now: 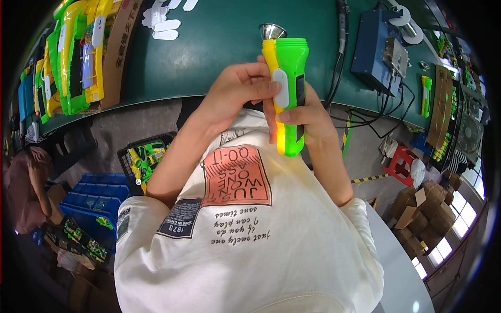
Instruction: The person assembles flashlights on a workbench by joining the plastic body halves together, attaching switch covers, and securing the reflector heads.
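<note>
A green and yellow flashlight body [294,57] stands nearly upright in front of my chest, at the bench's near edge. My right hand [317,122] is closed around its lower part, thumb across the front. On the yellow side, my left hand [237,86] presses its thumb on a white oval switch cover [282,86]; its other fingers are partly hidden behind the body. A dark panel [300,99] runs along the green side. At the head end, a silver cone-shaped reflector [272,31] shows behind the yellow rim; whether it is attached, I cannot tell.
White oval covers [166,30] lie on the green bench [209,31]. A carton [122,52] of flashlight shells [68,57] stands at left. Right are cables [339,62], a blue machine [373,44] and a solder-like wire spool [409,26]. Blue crates [94,193] and another person [28,182] are lower left.
</note>
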Motion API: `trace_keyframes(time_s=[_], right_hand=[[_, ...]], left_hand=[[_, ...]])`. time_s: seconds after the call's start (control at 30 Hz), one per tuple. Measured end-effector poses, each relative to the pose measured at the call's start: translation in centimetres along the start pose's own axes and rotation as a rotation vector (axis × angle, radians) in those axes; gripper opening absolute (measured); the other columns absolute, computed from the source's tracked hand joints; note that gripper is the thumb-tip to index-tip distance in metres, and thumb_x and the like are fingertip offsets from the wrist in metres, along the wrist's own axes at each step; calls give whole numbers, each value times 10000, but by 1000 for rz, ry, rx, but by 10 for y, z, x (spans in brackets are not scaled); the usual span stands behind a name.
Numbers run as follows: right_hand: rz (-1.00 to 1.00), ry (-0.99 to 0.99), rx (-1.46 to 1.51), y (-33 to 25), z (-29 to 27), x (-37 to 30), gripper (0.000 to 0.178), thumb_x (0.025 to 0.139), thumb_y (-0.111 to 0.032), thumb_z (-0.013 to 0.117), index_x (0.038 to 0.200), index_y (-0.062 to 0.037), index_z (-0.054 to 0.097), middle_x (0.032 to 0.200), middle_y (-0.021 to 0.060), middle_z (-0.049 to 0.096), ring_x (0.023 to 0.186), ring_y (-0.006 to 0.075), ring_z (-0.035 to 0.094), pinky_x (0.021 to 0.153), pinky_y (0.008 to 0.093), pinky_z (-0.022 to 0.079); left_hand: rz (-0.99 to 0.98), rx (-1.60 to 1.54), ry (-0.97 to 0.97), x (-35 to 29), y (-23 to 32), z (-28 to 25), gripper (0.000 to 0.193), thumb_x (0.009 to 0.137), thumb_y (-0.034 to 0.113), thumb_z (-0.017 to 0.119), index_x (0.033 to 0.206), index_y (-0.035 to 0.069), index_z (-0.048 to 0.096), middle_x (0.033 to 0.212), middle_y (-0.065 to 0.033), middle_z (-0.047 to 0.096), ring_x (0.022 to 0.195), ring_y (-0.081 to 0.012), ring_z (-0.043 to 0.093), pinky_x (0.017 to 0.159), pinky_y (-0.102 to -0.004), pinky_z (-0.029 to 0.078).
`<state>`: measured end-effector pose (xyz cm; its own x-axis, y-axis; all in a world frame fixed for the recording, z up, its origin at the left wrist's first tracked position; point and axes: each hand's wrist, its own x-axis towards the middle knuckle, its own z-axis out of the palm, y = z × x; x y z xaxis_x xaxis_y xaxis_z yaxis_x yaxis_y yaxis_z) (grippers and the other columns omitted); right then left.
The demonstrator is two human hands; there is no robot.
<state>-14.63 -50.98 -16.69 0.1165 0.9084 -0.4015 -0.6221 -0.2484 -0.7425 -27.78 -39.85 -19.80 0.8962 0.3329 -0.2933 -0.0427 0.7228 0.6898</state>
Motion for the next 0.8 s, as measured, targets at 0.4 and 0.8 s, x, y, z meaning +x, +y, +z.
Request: trace_keyframes(time_s=[0.4, 0.8], right_hand=[[-193, 219, -582, 6, 6, -9, 665, 640, -128, 795, 1216, -51, 471, 962, 111, 639, 836, 250, 662, 754, 354, 528], [-225, 140, -955, 8, 7, -14, 423, 660, -194, 770, 982, -28, 552, 710, 108, 586, 586, 259, 557, 573, 344, 435]], left_hand=[[234, 206, 142, -16, 13, 21, 435, 753, 11, 730, 1154, -29, 568, 1027, -73, 644, 809, -92, 615, 758, -266, 494], [246, 228, 156, -21, 21, 29, 631, 634, 30, 721, 1235, -19, 536, 1171, -110, 608, 1063, -181, 591, 950, -302, 447]])
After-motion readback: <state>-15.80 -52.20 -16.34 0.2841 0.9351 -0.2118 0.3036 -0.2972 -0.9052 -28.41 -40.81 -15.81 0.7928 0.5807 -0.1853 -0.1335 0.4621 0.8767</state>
